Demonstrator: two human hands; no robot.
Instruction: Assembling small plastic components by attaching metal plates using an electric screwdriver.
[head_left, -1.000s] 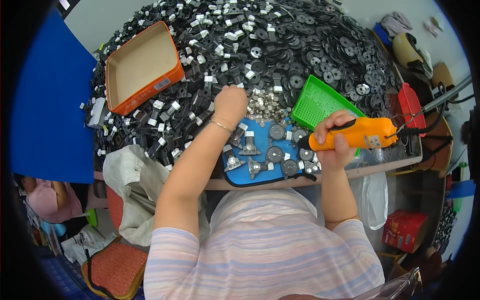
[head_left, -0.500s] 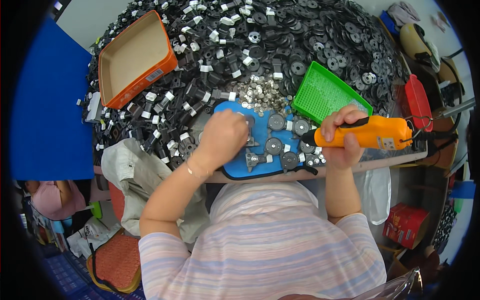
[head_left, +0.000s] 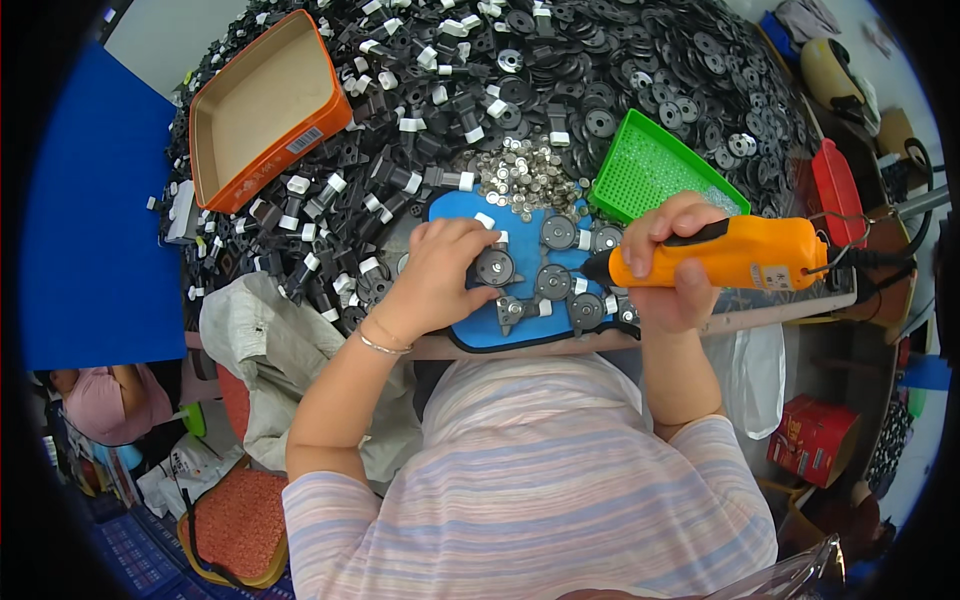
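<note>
On the blue mat point(head_left: 465, 330) lie several black casters with round wheels and white tabs. My left hand point(head_left: 435, 272) is at the mat's left side, fingers apart, with thumb and forefinger on either side of one caster point(head_left: 494, 268); whether they touch it I cannot tell. My right hand point(head_left: 672, 265) is wrapped round an orange electric screwdriver point(head_left: 765, 255), held level with its black nose pointing left, over the casters. That nose is close to another caster point(head_left: 553, 282); its bit is hard to make out. Just beyond the mat sits a heap of small silver metal pieces point(head_left: 525, 175).
A green perforated basket point(head_left: 625, 165) holds small clear pieces. Piles of black brackets point(head_left: 400, 150) and black discs point(head_left: 690, 60) cover the far table. An orange box lid point(head_left: 265, 100) rests on the left pile. A cable trails from the screwdriver at right. Another person point(head_left: 115, 400) is at far left.
My left hand's fingers have spread from a closed grip, and a caster now shows beside them. My right hand has shifted slightly left with the screwdriver. The view has shifted a little.
</note>
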